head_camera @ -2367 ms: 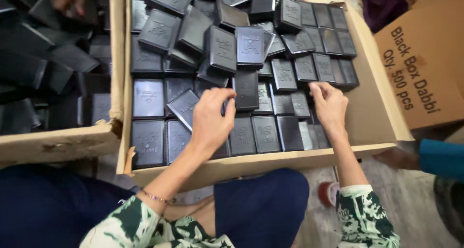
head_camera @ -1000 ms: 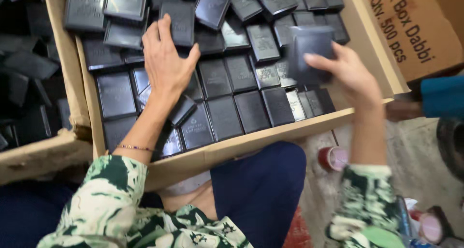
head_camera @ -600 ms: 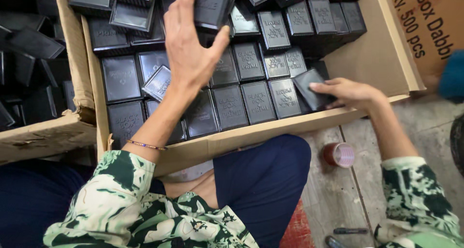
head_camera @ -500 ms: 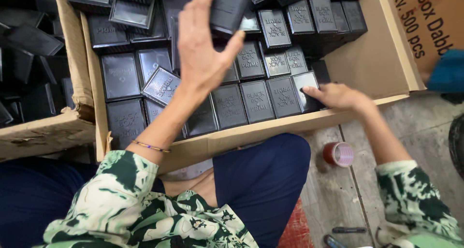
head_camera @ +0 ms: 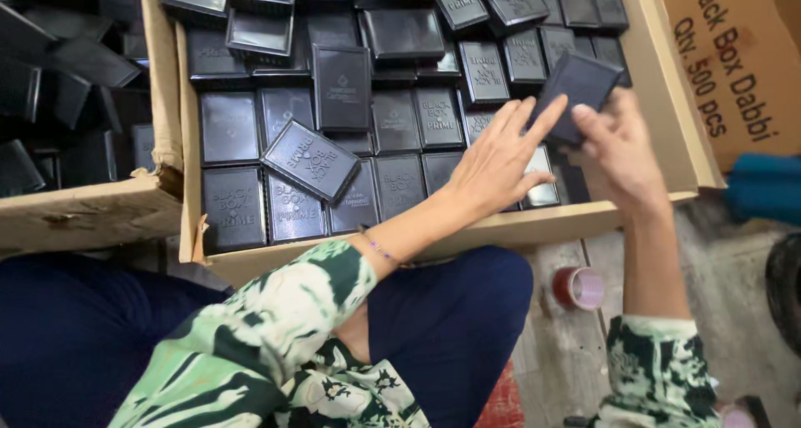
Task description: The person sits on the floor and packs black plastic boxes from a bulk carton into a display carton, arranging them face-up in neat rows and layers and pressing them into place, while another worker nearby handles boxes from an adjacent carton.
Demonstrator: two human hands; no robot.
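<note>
My right hand (head_camera: 619,148) holds a small flat black box (head_camera: 581,81) tilted above the right end of an open cardboard carton (head_camera: 665,111). My left hand (head_camera: 499,159) reaches across from the left with its fingers spread, the index fingertip touching the lower left edge of that box. Beneath both hands the carton is filled with several matching black boxes, laid in rows at the front (head_camera: 400,178) and piled loosely at the back. One black box (head_camera: 310,159) lies tilted on top of the front rows.
A second cardboard carton (head_camera: 92,211) with black boxes stands at the left. A printed carton (head_camera: 743,61) and a blue object (head_camera: 763,186) are at the right. A red tape roll (head_camera: 577,288) lies on the floor beside my knee.
My right hand has lifted a black box from the carton's front right corner. My left hand has come down from the back pile and swung right to touch it.
</note>
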